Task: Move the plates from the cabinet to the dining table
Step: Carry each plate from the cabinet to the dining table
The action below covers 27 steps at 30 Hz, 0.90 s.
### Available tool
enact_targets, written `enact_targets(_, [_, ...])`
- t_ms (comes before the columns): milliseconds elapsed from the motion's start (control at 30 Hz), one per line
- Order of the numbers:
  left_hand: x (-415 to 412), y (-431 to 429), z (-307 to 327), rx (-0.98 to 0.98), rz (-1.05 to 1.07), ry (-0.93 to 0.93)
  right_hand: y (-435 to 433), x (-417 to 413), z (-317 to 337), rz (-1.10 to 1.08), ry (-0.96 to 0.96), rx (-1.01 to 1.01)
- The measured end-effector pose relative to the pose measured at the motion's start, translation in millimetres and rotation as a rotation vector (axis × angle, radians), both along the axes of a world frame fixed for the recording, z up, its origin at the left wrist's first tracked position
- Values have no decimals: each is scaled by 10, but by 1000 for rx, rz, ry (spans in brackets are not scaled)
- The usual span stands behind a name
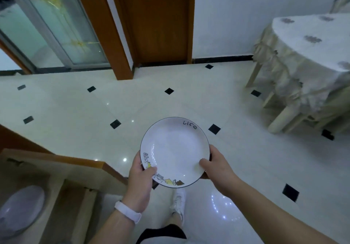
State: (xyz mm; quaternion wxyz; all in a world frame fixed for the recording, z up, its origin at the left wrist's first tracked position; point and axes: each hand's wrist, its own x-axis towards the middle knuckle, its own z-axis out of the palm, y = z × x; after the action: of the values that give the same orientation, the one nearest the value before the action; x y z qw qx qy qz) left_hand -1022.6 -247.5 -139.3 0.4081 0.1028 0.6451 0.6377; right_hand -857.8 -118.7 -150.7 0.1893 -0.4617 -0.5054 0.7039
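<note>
Both hands clamp a round, glossy white plate [175, 152] level above the tiled floor [75, 111]: the left hand [142, 175] and the right hand [217, 166] each lay a thumb on the rim, fingers hidden underneath. The plate carries a thin dark edge, cartoon drawings and the word "Life". The cloth-draped dining table [310, 58] stands well apart at right, cut off by the frame, and another plate [19, 211] lies blurred in the wooden cabinet [62, 170] at lower left.

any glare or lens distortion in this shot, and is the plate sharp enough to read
Head view: strong wide-angle bending, the door frame and dining table lean outward; head view: pinpoint glare on the glossy floor low in frame; head view: the plate, gripped by the left hand and right hand, is sharp, its "Life" lettering readable.
</note>
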Motion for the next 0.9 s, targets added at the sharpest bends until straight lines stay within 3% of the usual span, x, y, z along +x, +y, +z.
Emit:
enact_targets(467, [-532,2138,-32,23,-345,-95,1554,-194,13,-343,-57,18])
enact_targets(900, [-665,3508,155,88,-562,-77,2453,-212,270,-558,-40,84])
